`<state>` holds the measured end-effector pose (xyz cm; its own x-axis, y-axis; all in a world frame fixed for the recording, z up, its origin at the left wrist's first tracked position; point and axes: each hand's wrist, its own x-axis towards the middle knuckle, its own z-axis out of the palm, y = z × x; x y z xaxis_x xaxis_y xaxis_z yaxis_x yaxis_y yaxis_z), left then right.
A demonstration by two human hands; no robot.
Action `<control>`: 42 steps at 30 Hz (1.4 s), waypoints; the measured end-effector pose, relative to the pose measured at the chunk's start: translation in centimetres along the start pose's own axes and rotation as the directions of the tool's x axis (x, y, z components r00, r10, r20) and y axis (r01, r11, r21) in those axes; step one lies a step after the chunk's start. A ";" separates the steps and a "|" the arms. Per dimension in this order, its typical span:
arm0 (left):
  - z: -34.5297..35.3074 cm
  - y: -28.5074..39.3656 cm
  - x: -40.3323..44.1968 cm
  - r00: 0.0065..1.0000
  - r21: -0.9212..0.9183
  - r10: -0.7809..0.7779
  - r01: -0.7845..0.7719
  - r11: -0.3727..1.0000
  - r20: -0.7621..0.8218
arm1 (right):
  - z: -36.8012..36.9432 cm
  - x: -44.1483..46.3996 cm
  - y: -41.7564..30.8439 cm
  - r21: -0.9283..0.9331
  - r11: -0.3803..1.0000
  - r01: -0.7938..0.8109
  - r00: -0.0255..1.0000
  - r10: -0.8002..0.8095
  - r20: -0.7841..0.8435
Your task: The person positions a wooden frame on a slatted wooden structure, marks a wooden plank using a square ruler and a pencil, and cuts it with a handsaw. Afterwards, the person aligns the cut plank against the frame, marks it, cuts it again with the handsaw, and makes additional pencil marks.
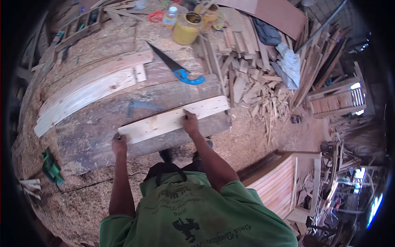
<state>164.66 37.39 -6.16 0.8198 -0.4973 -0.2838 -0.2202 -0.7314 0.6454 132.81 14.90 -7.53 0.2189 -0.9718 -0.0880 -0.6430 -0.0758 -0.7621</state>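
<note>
A pale wooden board [164, 122] lies at a slant along the front of the worn workbench [82, 142]. My left hand [119, 145] has its fingers closed on the board's left end. Near the board's middle, my right hand [189, 122] grips it with bent fingers; part of the grip is hidden. Just behind the board rests a metal square [142, 106]. A handsaw with a blue handle [188, 77] lies farther back. To the left are curved pale boards [88, 92], lying side by side.
A green power tool [51, 166] with a dark cord sits at the left. Behind the bench stand a yellow container [187, 29] and a clear bottle [169, 18]. Wood offcuts [257, 88] are heaped at the right. A slatted wooden piece [275, 185] stands at the lower right.
</note>
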 end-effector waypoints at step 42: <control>4.8 2.9 1.5 0.940 0.011 -0.323 0.327 0.945 -0.111 | -1.3 1.1 2.5 0.237 0.971 0.002 0.979 -0.050 0.196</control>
<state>162.71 32.34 -8.08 0.9005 -0.1787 -0.3964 0.0540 -0.8586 0.5097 130.49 13.39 -8.70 0.3898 -0.9043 -0.1739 -0.4503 -0.0224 -0.8926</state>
